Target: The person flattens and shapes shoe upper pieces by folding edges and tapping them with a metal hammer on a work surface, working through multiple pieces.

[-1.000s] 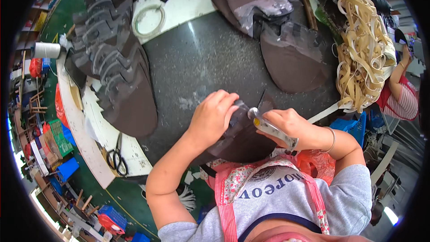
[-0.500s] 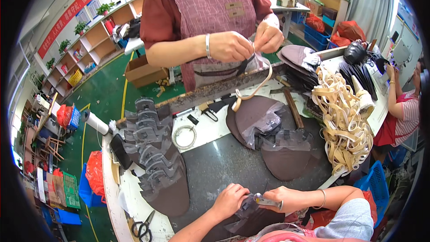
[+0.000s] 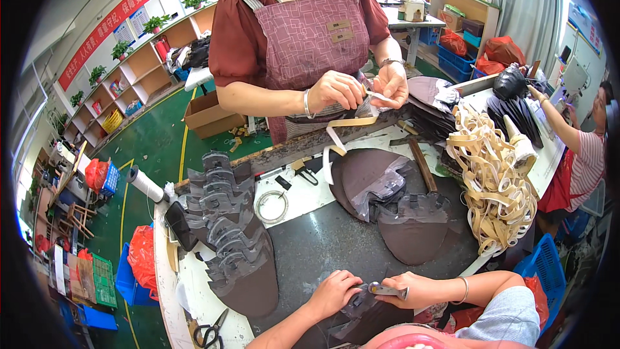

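My right hand (image 3: pixel 413 289) is closed around a short silver metal tool (image 3: pixel 391 291), its head pointing left; the exact kind is unclear. Close beside it, my left hand (image 3: pixel 332 295) has its fingers bent over a dark brown sheet piece (image 3: pixel 361 329) with a shiny grey edge. The tool's head meets this edge near the left fingertips. Part of the piece is hidden under my hands. Beneath lies a dark work mat (image 3: pixel 310 245). Beyond my hands, more brown rounded pieces (image 3: pixel 413 236) with glossy grey edges lie on it.
Overlapping brown pieces (image 3: pixel 248 291) lie at left, near black scissors (image 3: pixel 210 331). A hammer (image 3: pixel 423 167), a wire-like ring (image 3: pixel 271 207) and heaped cream strips (image 3: pixel 491 181) are on the table. Across it, a co-worker's hands (image 3: pixel 352 90) hold a cream strip (image 3: pixel 352 123). Another person works at right.
The view has shifted slightly. The co-worker's hands have come lower, one now palm up, and the strip hangs differently. My hands stay at the piece with the tool, only slightly moved.
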